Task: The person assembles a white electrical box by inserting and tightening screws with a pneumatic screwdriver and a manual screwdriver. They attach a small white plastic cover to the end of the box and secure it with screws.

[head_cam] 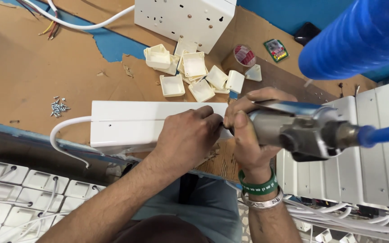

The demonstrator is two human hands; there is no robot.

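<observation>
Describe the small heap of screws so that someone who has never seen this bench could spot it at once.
Start at the long white casing lying across the brown bench, which the left hand steadies. Just beyond its cable end, up and left of the corner, lies the heap of screws. It is the only cluster of tiny silvery metal pieces; the other loose parts are cream plastic caps.

A small assembly workshop for electrical fittings is shown. A worn bench (32,67), covered with torn brown board over blue, is strewn with small cream plastic housings (194,72), a heap of tiny screws (58,107) and a roll of tape (244,56). A metal air-powered screwdriver (298,128) fed by a blue coiled hose (361,38) is seen above a long white socket casing (131,123). Rows of like white units with cords (10,189) are stacked below the bench edge.
</observation>
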